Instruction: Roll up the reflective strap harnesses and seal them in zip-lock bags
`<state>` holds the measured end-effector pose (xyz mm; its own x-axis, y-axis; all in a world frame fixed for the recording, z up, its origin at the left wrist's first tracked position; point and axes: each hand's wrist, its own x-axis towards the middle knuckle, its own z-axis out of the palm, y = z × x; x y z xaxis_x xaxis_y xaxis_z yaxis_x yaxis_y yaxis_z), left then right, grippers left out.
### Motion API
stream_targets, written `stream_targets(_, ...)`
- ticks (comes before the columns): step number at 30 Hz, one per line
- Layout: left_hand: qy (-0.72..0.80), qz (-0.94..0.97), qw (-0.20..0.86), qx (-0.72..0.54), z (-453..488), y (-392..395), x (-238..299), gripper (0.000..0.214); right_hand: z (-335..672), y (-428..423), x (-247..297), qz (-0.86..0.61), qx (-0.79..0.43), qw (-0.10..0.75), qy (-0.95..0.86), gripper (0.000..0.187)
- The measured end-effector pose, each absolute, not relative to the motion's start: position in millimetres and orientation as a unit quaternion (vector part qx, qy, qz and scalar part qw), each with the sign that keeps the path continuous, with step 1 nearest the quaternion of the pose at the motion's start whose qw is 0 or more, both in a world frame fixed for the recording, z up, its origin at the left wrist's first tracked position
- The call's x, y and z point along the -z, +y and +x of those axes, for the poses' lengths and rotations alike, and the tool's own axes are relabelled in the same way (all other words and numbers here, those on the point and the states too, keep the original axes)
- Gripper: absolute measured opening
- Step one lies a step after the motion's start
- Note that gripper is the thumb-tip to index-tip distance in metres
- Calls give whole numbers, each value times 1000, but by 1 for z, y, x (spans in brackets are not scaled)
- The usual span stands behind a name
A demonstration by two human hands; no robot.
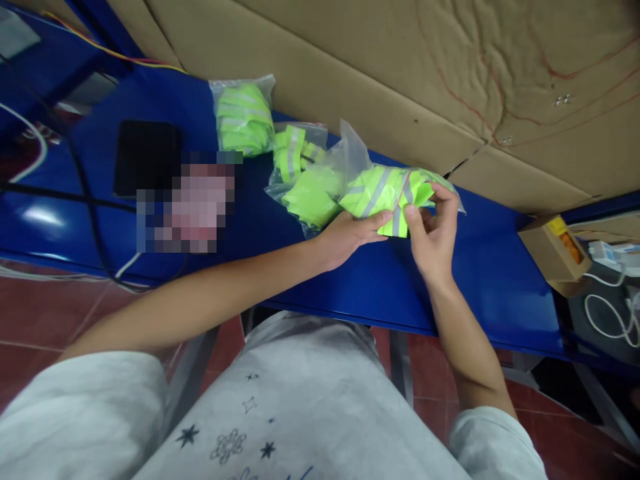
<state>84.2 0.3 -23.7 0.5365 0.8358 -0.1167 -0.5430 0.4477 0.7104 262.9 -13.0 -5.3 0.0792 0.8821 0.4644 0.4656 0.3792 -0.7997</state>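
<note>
Between my hands is a folded bundle of neon yellow-green reflective strips (pixel 377 190) with silver stripes. A thin orange line, possibly a rubber band, runs across it. My left hand (pixel 355 237) grips its lower left side, thumb on top. At its right end, my right hand (pixel 435 233) pinches a strip between thumb and fingers. Clear plastic shows behind the bundle; whether it wraps the bundle I cannot tell. Just left lies a clear bag of plain neon material (pixel 313 197), and behind it a bag of striped strips (pixel 293 153). A fuller bag of strips (pixel 245 120) stands farther back left.
Cardboard sheeting (pixel 350 80) walls the back of the blue table (pixel 270 267). At left are a black flat object (pixel 145 157), a blurred-out patch and dark cables (pixel 83 193). A small cardboard box (pixel 553 250) sits at the right end, near white cables (pixel 607 320).
</note>
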Motion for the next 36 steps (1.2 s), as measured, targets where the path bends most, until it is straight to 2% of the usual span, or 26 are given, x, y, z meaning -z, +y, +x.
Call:
stream_targets(3, 234, 310, 819, -422, 81, 5, 22, 53, 268, -15, -2, -498, -213, 442, -716, 86)
stream_targets(5, 239, 312, 820, -416, 80, 7, 21, 54, 271, -17, -6, -498, -202, 406, -739, 90)
stream_targets(10, 245, 306, 822, -413, 80, 4, 23, 58, 263, -20, 3, -512, -136, 411, -742, 68)
stream_targets(15, 246, 307, 819, -418, 84, -1, 26, 57, 252, -21, 19, -531, -69, 440, -721, 57)
stream_targets(19, 244, 313, 821, -411, 85, -1, 27, 57, 252, -19, 19, -527, 2, 436, -729, 36)
stream_targets(24, 256, 341, 816, -391, 83, 6, 27, 58, 255, -17, 9, -521, 25, 434, -734, 38)
stream_targets(30, 213, 345, 835, -372, 81, 8, 27, 55, 255, -16, 11, -500, 54, 487, -714, 37)
stream_targets(33, 216, 324, 842, -374, 82, 5, 28, 54, 252, -15, 17, -494, -12, 533, -687, 35)
stream_targets(36, 214, 322, 841, -379, 84, 4, 29, 55, 249, -16, 18, -496, -79, 543, -673, 34)
